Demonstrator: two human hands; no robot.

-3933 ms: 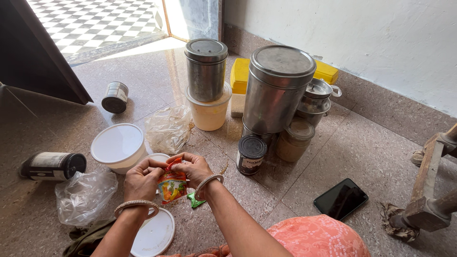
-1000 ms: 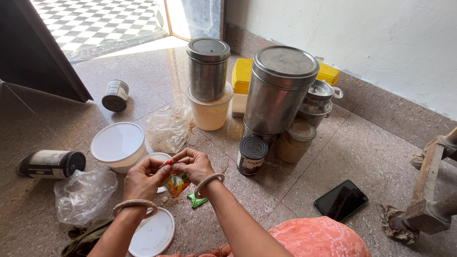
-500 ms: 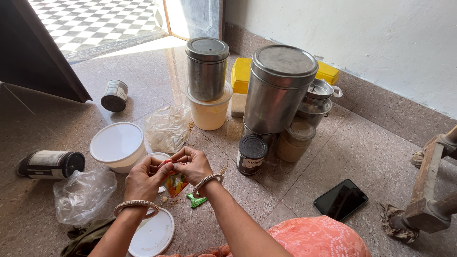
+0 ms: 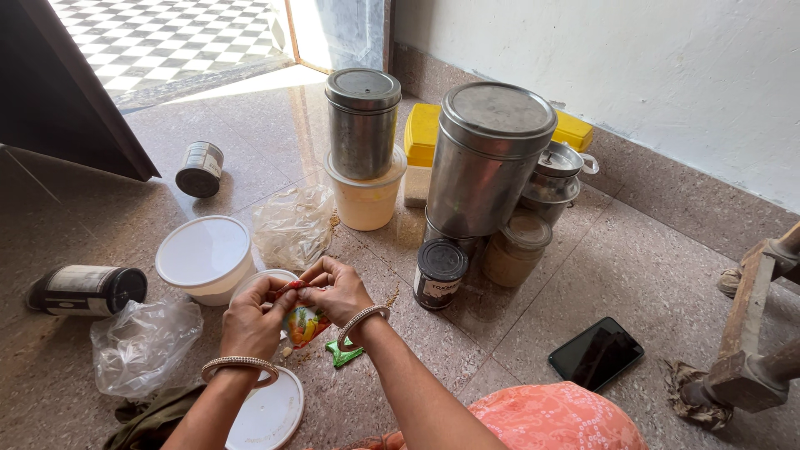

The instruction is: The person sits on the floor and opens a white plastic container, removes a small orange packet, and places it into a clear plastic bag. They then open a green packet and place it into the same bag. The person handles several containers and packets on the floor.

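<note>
Head view. A small glossy sachet (image 4: 305, 322), red at its top edge with orange and green print below, hangs crumpled between both hands above a speckled polished stone floor (image 4: 583, 275).

Just left stands a round white plastic tub (image 4: 204, 254) with its lid on; a loose flat white lid (image 4: 268, 415) lies under the left wrist. Crinkled clear plastic bags (image 4: 143, 343) lie nearby. A green scrap (image 4: 342, 353) rests on the floor below the right wrist. Beyond the hands are cylindrical steel canisters (image 4: 487, 158), a dark tin (image 4: 439, 272) and a black phone (image 4: 595, 353).

The left hand (image 4: 252, 321) and right hand (image 4: 338, 292) are both closed, fingertips pinching the sachet's red top edge.
</note>
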